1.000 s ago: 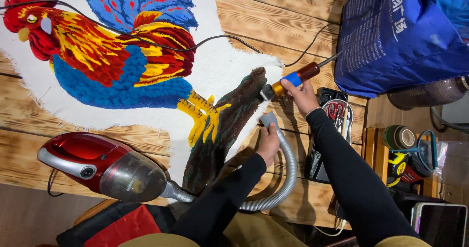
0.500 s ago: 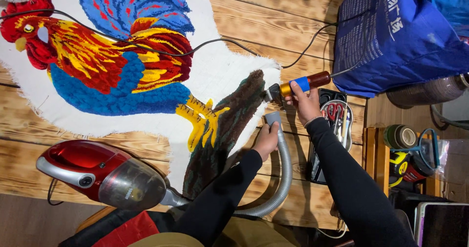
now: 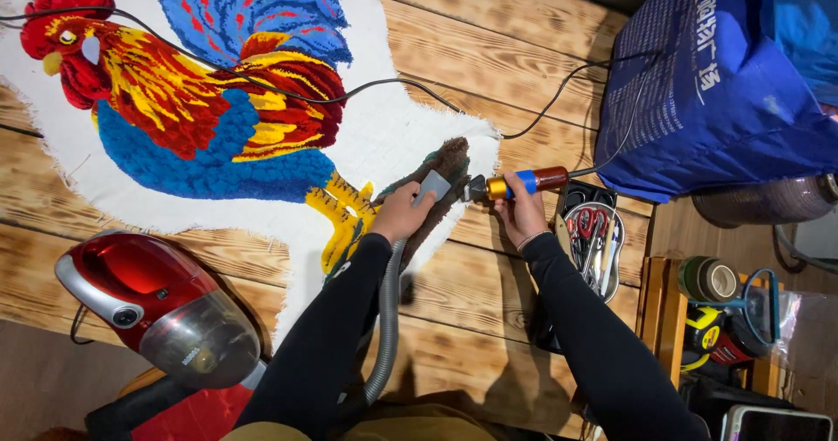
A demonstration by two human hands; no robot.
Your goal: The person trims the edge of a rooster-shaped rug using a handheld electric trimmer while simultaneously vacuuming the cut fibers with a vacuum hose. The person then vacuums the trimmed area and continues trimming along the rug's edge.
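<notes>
A tufted rug (image 3: 218, 118) showing a red, blue and yellow rooster lies on wooden planks. My left hand (image 3: 401, 212) grips the grey vacuum nozzle (image 3: 430, 185) and presses it on the rug's dark brown patch (image 3: 441, 166). The grey hose (image 3: 387, 319) runs back under my left arm. My right hand (image 3: 522, 207) holds a corded trimmer (image 3: 522, 182) with a gold, blue and brown body. Its head points at the edge of the brown patch, right beside the nozzle.
A red vacuum cleaner (image 3: 153, 306) sits at lower left. A black cord (image 3: 288, 92) crosses the rug. A big blue bag (image 3: 724, 92) fills the upper right. A tray of scissors (image 3: 594, 236), tape rolls (image 3: 709, 277) and a wooden crate (image 3: 668, 319) stand to the right.
My left hand slid the nozzle up along the brown patch toward the trimmer head. The right hand kept the trimmer at the patch's edge.
</notes>
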